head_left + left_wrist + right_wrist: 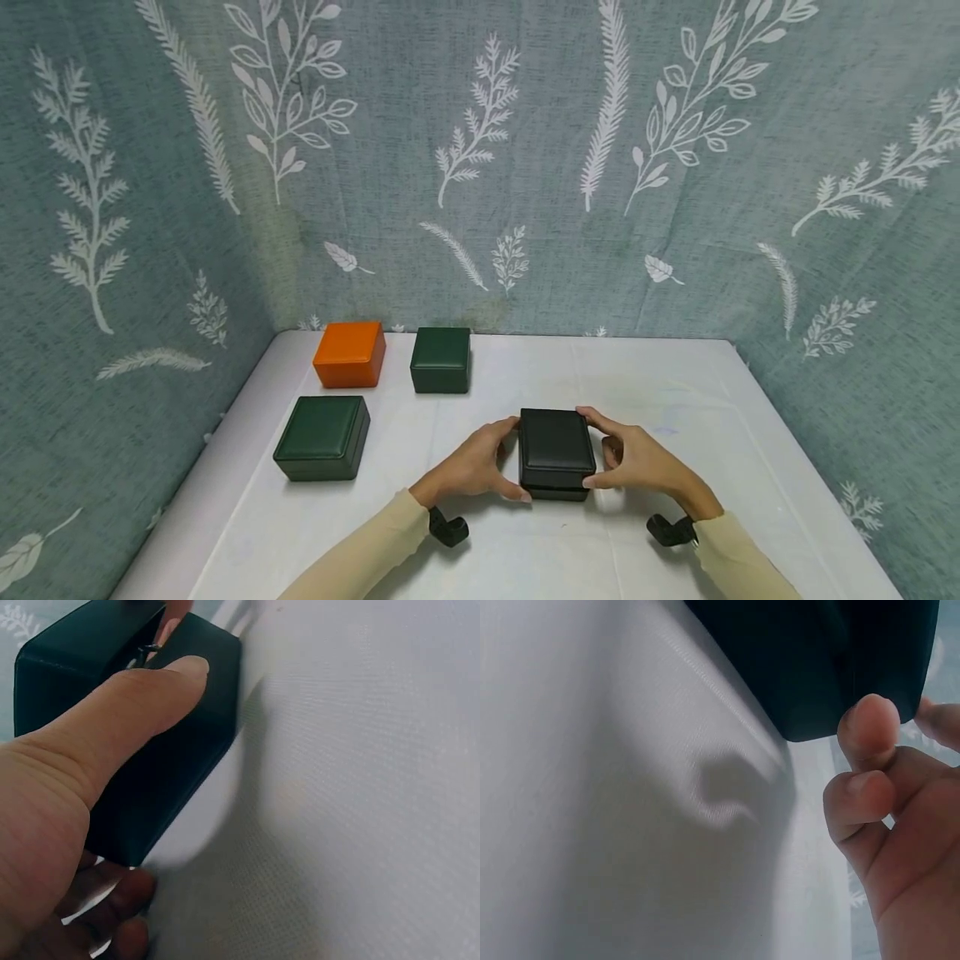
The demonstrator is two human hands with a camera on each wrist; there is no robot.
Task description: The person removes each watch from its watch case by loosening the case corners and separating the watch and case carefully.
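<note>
A black box (557, 442) with a padded lid sits on the white table in front of me. My left hand (474, 462) grips its left side, thumb at the front corner and fingers toward the back. On the right side my right hand (637, 457) holds it, thumb at the front corner and index finger at the back corner. Seen from the left wrist, the left thumb (150, 697) presses the lower part of the box, and a dark gap with a small metal piece shows between lid and base. The right wrist view shows only a dark corner of it.
An orange box (350, 354) and a small green box (440, 360) stand near the table's back edge. A larger green box (322, 437) is at the left. Patterned grey-green cloth (480, 250) hangs behind and beside the white-covered table (660, 375).
</note>
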